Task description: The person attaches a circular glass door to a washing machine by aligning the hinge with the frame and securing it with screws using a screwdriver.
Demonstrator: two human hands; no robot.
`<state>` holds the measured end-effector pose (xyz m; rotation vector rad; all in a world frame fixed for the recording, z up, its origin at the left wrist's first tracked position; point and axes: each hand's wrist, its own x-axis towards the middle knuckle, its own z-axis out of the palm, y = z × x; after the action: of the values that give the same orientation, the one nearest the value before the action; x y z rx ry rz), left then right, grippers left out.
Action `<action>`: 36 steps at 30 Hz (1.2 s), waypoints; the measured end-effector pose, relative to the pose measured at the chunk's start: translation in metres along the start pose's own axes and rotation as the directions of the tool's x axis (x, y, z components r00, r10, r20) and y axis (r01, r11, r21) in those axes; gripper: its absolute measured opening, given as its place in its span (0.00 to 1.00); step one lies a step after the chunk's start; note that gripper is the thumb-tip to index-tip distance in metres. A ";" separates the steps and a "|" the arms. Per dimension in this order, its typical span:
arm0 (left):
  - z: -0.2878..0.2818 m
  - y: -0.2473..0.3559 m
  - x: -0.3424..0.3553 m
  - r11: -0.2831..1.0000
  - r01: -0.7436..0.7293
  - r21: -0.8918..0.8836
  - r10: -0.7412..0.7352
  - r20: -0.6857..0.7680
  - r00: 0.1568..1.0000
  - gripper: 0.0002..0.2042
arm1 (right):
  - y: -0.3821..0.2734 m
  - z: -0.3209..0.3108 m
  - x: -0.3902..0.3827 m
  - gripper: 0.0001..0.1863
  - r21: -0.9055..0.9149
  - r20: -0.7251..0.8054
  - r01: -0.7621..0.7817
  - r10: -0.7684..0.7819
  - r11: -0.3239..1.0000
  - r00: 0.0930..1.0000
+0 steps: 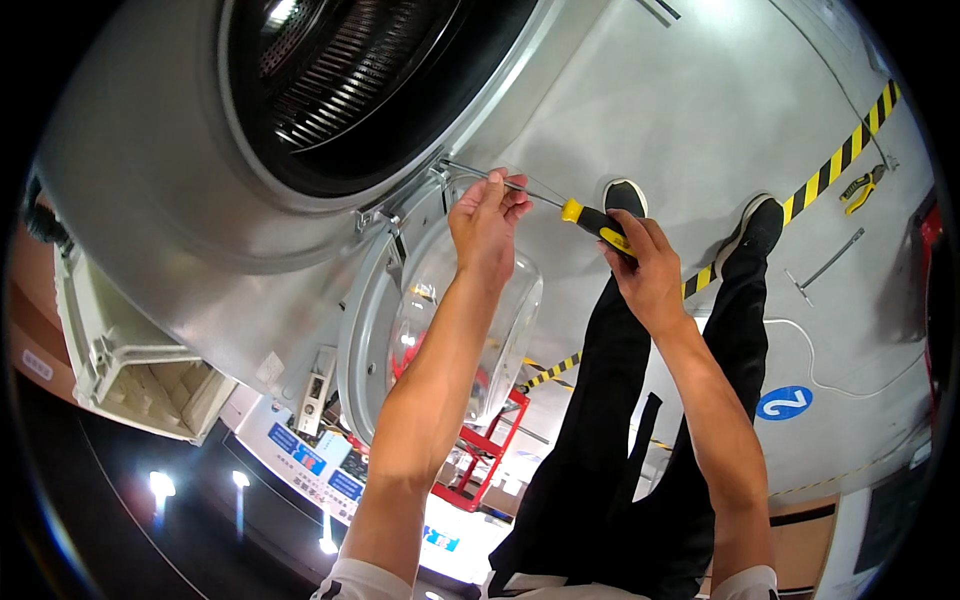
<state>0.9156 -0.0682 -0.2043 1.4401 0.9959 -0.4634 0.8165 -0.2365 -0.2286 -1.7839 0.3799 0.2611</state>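
Note:
A screwdriver (600,228) with a black and yellow handle and a long thin shaft points left. My right hand (648,275) is closed round its handle. The fingers of my left hand (488,225) pinch the shaft farther along. Its tip reaches the upper door hinge (437,172) at the edge of a grey front-loading washing machine (290,235); whether it sits in a screw is too small to tell. The round door (355,350), with its clear glass bowl (522,300), hangs swung out behind my left forearm. Inside the dark opening a ribbed metal drum (345,85) shows.
On the grey floor at right lie yellow and black pliers (862,190) and a T-handled tool (832,262). Striped tape (840,158) crosses behind my shoes. A red metal frame (495,455) stands below the door. A whitish plastic housing (130,345) is at left.

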 end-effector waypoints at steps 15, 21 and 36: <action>-0.004 0.011 -0.006 0.988 0.069 0.137 -0.053 -0.113 0.992 0.06 | -0.012 -0.001 -0.004 0.22 0.406 0.213 -0.422 0.365 0.810 0.906; 0.003 0.012 -0.006 0.991 0.071 0.115 -0.051 -0.167 0.985 0.08 | -0.001 0.002 -0.006 0.15 0.466 0.206 -0.299 0.227 0.832 0.952; 0.000 0.009 -0.001 0.989 0.117 0.089 -0.097 -0.198 0.975 0.08 | -0.002 0.006 -0.010 0.17 0.210 0.194 -0.199 0.159 0.957 0.968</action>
<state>0.9224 -0.0675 -0.1983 1.5482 1.2254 -0.4637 0.8079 -0.2296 -0.2248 -1.4891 0.4288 0.4814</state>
